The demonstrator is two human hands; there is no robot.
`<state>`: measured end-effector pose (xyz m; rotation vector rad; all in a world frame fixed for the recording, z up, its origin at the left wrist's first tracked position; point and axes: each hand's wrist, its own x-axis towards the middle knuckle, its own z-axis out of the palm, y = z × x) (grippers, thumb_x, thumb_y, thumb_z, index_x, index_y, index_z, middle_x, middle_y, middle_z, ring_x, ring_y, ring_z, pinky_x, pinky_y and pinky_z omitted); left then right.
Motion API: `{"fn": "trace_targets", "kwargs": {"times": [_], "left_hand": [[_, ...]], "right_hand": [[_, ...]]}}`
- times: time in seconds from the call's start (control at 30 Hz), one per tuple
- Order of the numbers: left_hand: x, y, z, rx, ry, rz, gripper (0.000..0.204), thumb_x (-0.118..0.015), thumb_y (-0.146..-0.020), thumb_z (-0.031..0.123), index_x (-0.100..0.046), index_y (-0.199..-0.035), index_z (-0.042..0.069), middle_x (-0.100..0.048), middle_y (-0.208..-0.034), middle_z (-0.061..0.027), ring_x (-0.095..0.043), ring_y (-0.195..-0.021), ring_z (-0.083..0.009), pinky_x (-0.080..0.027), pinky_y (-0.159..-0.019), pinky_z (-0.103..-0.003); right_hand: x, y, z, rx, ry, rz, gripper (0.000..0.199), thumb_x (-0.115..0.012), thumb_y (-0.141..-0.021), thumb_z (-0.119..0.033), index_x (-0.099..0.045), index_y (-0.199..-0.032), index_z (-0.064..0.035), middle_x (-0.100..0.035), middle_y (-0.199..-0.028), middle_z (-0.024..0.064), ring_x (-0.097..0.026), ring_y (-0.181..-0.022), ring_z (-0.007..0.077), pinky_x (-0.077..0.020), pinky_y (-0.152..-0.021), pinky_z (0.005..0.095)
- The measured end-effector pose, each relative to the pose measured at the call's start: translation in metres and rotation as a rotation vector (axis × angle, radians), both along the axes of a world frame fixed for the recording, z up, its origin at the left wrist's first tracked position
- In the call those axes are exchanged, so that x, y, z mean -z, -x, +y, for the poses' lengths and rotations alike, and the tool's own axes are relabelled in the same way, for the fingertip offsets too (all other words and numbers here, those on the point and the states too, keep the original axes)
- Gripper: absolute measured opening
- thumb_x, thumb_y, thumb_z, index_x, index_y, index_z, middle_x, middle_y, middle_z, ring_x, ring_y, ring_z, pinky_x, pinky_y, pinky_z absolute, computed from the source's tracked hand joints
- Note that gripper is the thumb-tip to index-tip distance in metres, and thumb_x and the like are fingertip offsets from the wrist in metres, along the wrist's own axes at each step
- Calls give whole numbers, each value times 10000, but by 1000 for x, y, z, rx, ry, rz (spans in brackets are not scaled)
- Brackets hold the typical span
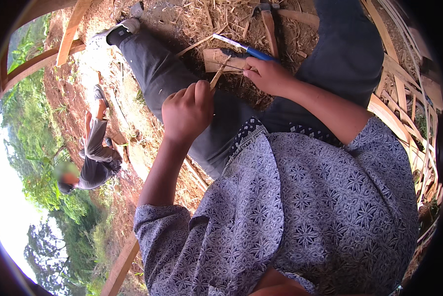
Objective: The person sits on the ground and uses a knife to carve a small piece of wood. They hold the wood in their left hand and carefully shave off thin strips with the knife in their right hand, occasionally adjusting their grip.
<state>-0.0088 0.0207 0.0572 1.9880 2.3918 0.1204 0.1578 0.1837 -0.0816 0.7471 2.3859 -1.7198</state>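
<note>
My left hand [187, 111] is closed around a thin bamboo stick [217, 75] that points up and away from me. My right hand [266, 74] grips a knife with a blue handle [260, 54] and a pale blade [227, 41], held across the stick's upper end. Both hands work over my lap, above my dark trousers [172, 74]. A flat wooden block [220, 60] lies on the ground just beyond the stick's tip.
Bamboo shavings and strips [211, 17] litter the reddish soil. Curved bamboo slats [404, 113] pile up at the right. A hammer [266, 22] lies ahead. Another person [95, 158] sits on the ground to the left, near wooden beams [68, 34].
</note>
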Motion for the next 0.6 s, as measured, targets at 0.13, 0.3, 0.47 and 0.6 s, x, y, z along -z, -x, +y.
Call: {"fn": "trace_targets", "kwargs": {"times": [0.13, 0.3, 0.47, 0.6], "left_hand": [[-11, 1, 10, -76, 101, 56, 188, -660, -968, 244, -528, -884, 139, -598, -658, -22, -652, -554, -243, -483, -475, -388], [-29, -1, 19, -59, 308, 154, 146, -616, -996, 248, -559, -924, 135, -662, -683, -26, -702, -593, -248, -504, -471, -392], [-35, -9, 31, -47, 479, 141, 170, -553, -1050, 284, -576, -986, 128, -696, -699, -78, -718, -634, -312, -537, -514, -453], [-34, -11, 38, -68, 508, 177, 173, -553, -1050, 283, -573, -1002, 118, -700, -691, -95, -729, -654, -319, -554, -536, -456]], "right_hand": [[-32, 3, -11, 106, 21, 46, 224, -612, -1026, -283, -637, -1091, -71, -717, -909, 177, -718, -858, 376, -537, -758, 459], [-60, 4, -20, 124, 64, 271, 232, -616, -1049, -274, -616, -1133, -58, -700, -839, 127, -713, -803, 280, -521, -738, 390], [3, -2, -8, 61, 7, 154, 228, -607, -1055, -276, -614, -1127, -60, -691, -835, 131, -711, -799, 285, -515, -716, 395], [-43, 6, -18, 136, -21, 369, 194, -610, -1040, -250, -615, -1113, -71, -681, -865, 138, -705, -788, 289, -512, -709, 409]]}}
